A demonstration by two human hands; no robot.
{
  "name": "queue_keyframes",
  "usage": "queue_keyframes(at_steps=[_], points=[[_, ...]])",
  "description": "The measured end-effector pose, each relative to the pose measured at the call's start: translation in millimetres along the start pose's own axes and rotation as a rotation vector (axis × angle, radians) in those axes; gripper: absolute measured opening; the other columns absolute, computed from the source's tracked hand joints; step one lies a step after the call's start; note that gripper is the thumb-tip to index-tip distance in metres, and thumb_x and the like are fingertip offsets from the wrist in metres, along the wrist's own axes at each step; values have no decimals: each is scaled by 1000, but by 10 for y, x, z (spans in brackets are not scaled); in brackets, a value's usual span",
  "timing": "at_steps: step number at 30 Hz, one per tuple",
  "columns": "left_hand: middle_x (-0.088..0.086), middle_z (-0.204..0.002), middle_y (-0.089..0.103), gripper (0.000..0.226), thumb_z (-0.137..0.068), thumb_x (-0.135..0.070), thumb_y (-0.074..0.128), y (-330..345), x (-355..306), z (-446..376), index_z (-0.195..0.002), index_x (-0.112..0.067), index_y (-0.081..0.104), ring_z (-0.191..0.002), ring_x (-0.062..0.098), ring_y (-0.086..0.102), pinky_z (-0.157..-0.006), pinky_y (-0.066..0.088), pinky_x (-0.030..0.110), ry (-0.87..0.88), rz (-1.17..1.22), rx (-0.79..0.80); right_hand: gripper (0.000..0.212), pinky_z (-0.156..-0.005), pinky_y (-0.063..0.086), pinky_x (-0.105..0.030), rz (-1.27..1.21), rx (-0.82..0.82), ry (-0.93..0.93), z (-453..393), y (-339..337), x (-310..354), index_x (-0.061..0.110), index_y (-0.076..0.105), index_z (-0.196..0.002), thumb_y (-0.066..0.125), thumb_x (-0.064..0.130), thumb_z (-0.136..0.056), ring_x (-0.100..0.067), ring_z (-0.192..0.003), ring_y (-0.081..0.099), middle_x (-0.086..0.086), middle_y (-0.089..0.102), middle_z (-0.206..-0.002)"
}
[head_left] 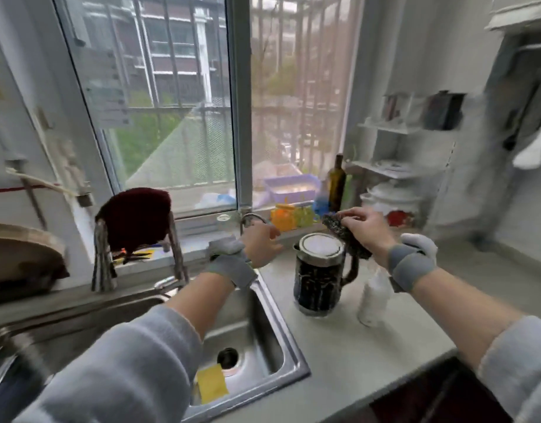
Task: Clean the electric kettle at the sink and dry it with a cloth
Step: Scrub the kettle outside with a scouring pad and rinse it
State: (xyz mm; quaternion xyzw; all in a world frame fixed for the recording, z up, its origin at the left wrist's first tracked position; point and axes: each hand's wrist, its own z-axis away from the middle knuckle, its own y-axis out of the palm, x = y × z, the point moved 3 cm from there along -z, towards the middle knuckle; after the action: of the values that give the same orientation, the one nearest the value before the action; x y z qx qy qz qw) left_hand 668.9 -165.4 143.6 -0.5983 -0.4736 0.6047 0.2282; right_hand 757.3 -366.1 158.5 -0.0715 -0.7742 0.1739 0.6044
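a person at the sink [275, 346]: the right hand [362, 230] pinches a dark cloth [344, 235] in closed fingers, the kettle [319, 276] standing on the worktop [370, 361] just below them; the left hand [260, 245], fingers loosely open, reaches near the tap [252, 219].

Soft, even daylight comes in through the window [183, 102], bright enough to wash out the right pane. Shadows are faint; the sink [263, 340] shows pale sheen on its steel, and the kettle [319, 276] lid reflects a white patch. The whole picture is smeared by motion blur, worst at the right, where the shelf [400, 154] and wall streak. Wide-angle distortion bends the window frame and the desk [370, 355] edge outward. The sleeves near the bottom are soft and out of focus.
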Motion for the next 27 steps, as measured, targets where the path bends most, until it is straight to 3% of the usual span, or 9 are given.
queue_keyframes(at_steps=[4, 6, 9, 12, 14, 19, 21, 24, 27], points=[[16, -123, 58, 51, -81, -35, 66, 703, -337, -306, -120, -4, 58, -116, 30, 54, -94, 42, 34, -5, 4, 79, 19, -74, 49, -24, 111, 5, -11, -398, -427, -619, 11, 74, -96, 62, 5, -82, -17, -82, 62, -8, 70, -87], [14, -120, 60, 62, -70, -47, 65, 970, -404, -510, -118, -9, 59, -115, 31, 55, -93, 44, 36, -40, 23, 66, 21, -83, 50, -27, 167, 43, 0, -665, -469, -856, 10, 74, -100, 63, 9, -82, -16, -86, 63, -9, 72, -93], [10, -128, 56, 79, -64, -48, 73, 1272, -405, -678, -130, -11, 52, -123, 28, 49, -101, 40, 35, -77, 40, 121, 23, -89, 47, -27, 214, 111, -30, -965, -357, -1069, 10, 73, -103, 64, 11, -82, -18, -92, 64, -9, 73, -102], [5, -126, 56, 103, -43, -67, 57, 1642, -318, -943, -133, -17, 48, -120, 24, 50, -101, 40, 37, -156, 61, 45, 24, -92, 44, -25, 264, 193, -64, -1303, -212, -1255, 13, 73, -105, 63, 14, -83, -20, -104, 64, -7, 72, -107], [1, -126, 57, 104, -42, -68, 60, 1927, -48, -1149, -133, -20, 48, -118, 21, 51, -101, 41, 39, -184, 94, 17, 26, -94, 42, -24, 308, 242, -75, -1464, -77, -1348, 14, 72, -108, 62, 18, -84, -21, -109, 62, -6, 71, -111], [6, -126, 52, 100, -48, -55, 79, 1817, -178, -1205, -132, -12, 46, -120, 21, 45, -104, 37, 37, -196, 72, 53, 31, -92, 34, -23, 386, 311, -223, -1690, 271, -1459, 13, 66, -119, 58, 20, -90, -27, -112, 56, -14, 62, -116], [6, -126, 52, 109, -43, -64, 80, 1868, -98, -1342, -132, -10, 46, -119, 22, 47, -104, 39, 40, -207, 66, 65, 32, -94, 35, -26, 426, 387, -295, -1720, 461, -1520, 14, 64, -121, 58, 22, -91, -28, -110, 54, -13, 60, -116], [3, -114, 57, 112, -34, -78, 69, 1963, -22, -1496, -120, -9, 50, -106, 21, 53, -95, 45, 38, -219, 18, 105, 41, -99, 39, -35, 690, 550, -475, -1613, 640, -1567, 22, 58, -127, 58, 37, -89, -26, -114, 49, -4, 57, -121], [-1, -114, 58, 116, -30, -83, 68, 1914, -59, -1561, -120, -12, 49, -103, 19, 56, -92, 48, 34, -181, -41, 175, 43, -100, 35, -33, 778, 642, -573, -1502, 586, -1546, 22, 58, -128, 58, 38, -89, -21, -115, 44, 1, 55, -122]])
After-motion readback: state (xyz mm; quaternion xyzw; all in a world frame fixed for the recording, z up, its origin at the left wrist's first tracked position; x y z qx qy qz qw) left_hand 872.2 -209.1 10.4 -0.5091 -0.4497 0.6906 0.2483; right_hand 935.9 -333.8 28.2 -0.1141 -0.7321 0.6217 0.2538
